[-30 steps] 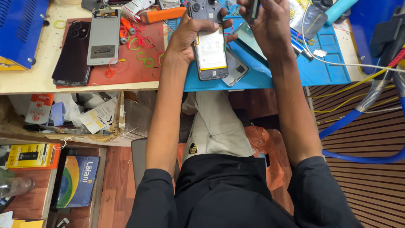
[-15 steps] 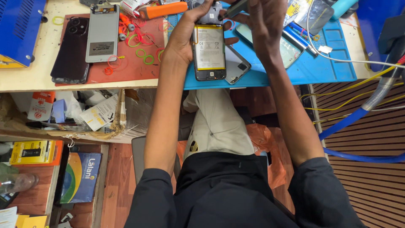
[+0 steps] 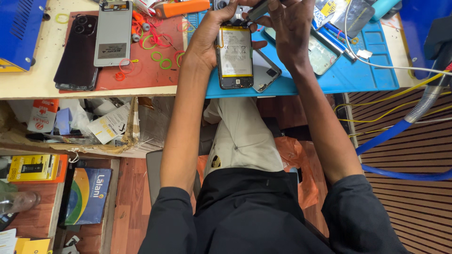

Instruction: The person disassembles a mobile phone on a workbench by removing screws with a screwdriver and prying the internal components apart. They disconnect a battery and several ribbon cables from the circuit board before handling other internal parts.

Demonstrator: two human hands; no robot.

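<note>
An opened phone (image 3: 234, 56) with its battery showing lies on the blue work mat (image 3: 358, 75). My left hand (image 3: 207, 35) grips the phone's left side near its top. My right hand (image 3: 289, 26) holds a dark slim tool (image 3: 258, 10) with its tip at the phone's top end. Beside the phone, under my right wrist, lies a grey back cover (image 3: 266, 70).
A red mat (image 3: 150, 70) at left carries a dark phone (image 3: 77, 51), a grey phone frame (image 3: 113, 33), rubber rings and an orange tool (image 3: 181, 8). Another phone part (image 3: 322, 51), white cable (image 3: 391, 66) and blue hose (image 3: 391, 136) are at right. Boxes clutter the shelf below.
The view has shifted so the bench sits lower in frame. My hands stay on the opened phone, with the tool still at its top end.
</note>
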